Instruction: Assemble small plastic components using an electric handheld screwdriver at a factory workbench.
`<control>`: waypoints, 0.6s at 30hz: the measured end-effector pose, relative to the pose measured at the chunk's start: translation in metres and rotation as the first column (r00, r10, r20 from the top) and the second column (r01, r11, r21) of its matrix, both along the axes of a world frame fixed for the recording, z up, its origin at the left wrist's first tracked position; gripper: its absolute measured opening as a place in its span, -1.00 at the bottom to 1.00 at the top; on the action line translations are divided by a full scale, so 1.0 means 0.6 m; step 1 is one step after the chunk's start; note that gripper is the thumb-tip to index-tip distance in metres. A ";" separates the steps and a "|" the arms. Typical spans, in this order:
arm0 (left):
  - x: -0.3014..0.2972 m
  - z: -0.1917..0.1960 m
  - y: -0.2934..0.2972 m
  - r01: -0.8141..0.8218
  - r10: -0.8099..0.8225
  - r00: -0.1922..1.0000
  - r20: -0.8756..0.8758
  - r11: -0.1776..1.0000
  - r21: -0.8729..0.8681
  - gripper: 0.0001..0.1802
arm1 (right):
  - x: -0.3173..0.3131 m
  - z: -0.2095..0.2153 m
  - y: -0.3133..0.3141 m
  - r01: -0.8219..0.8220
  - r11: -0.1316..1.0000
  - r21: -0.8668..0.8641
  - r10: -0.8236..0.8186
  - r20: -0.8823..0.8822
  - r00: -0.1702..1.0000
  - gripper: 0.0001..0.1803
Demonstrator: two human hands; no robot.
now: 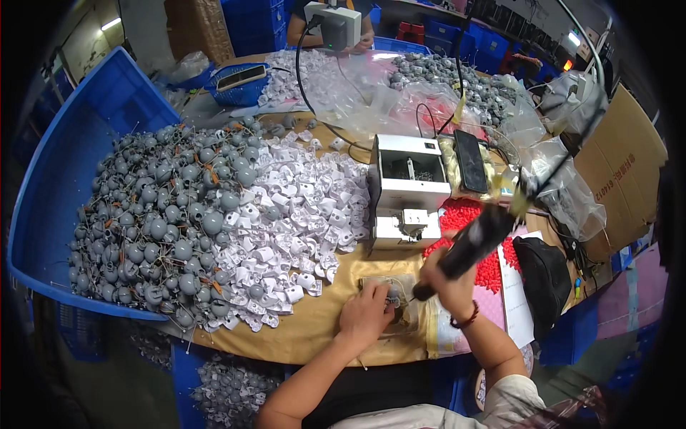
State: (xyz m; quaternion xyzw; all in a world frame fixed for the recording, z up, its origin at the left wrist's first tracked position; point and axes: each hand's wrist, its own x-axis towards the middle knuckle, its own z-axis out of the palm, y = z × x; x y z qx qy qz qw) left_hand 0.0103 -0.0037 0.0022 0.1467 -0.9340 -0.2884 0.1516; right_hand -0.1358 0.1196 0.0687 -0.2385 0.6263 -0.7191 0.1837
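My right hand is wrapped round a black electric screwdriver, tilted so its tip points down and left toward my left hand. My left hand is closed at a small work block near the table's front edge. Its fingers press on a small grey round part there, partly hidden by them. Left of my hands lie a heap of white plastic pieces and a larger heap of grey ball-shaped parts with thin wires. Small red pieces lie beside the screwdriver.
A white box-shaped machine stands ahead of my hands. The blue bin holding grey parts tips onto the table at left. A black pouch, a phone and a cardboard flap are at right. Another person sits across the table.
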 end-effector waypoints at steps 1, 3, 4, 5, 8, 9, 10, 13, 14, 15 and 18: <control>-0.001 0.001 0.004 -0.014 0.014 0.999 -0.035 1.000 0.014 -0.58 | -0.022 0.000 0.005 0.086 0.996 -0.010 -0.086 -0.009 0.996 -0.55; -0.005 0.002 0.006 -0.026 0.027 0.997 -0.069 1.000 0.015 -0.56 | -0.072 -0.019 0.018 0.253 0.967 0.019 -0.251 -0.056 0.966 -0.62; -0.004 -0.002 0.007 -0.023 0.023 0.998 -0.063 1.000 0.010 -0.55 | -0.091 -0.033 0.026 0.305 0.952 0.040 -0.300 -0.092 0.949 -0.70; -0.004 -0.001 0.007 -0.017 0.018 0.997 -0.075 1.000 0.017 -0.57 | -0.106 -0.055 0.042 0.311 0.949 0.048 -0.307 -0.085 0.948 -0.63; -0.001 -0.004 0.005 0.009 -0.005 0.994 -0.114 0.999 0.040 -0.61 | -0.105 -0.095 0.070 0.396 0.917 0.048 -0.365 -0.297 0.882 -0.52; 0.002 -0.003 0.005 0.008 -0.003 0.992 -0.129 0.999 0.035 -0.63 | -0.087 -0.098 0.069 0.410 0.911 0.046 -0.350 -0.439 0.828 -0.50; 0.005 -0.001 0.005 0.008 -0.003 0.989 -0.146 0.999 0.032 -0.64 | -0.066 -0.098 0.067 0.390 0.919 0.062 -0.295 -0.548 0.783 -0.48; 0.006 0.000 0.009 0.020 -0.022 0.982 -0.188 1.000 -0.012 -0.64 | -0.014 -0.092 0.064 0.144 0.949 0.279 0.063 -0.618 0.784 -0.63; 0.006 -0.005 0.010 0.021 -0.028 0.981 -0.192 0.999 -0.036 -0.63 | 0.001 -0.096 0.058 0.030 0.944 0.327 0.155 -0.525 0.837 -0.69; 0.006 -0.010 0.012 0.023 -0.034 0.980 -0.195 0.998 -0.057 -0.62 | 0.007 -0.100 0.050 0.007 0.944 0.331 0.171 -0.506 0.845 -0.73; 0.003 -0.011 0.013 0.027 -0.039 0.981 -0.191 0.997 -0.066 -0.61 | 0.022 -0.111 0.026 -0.042 0.944 0.327 0.202 -0.473 0.858 -0.81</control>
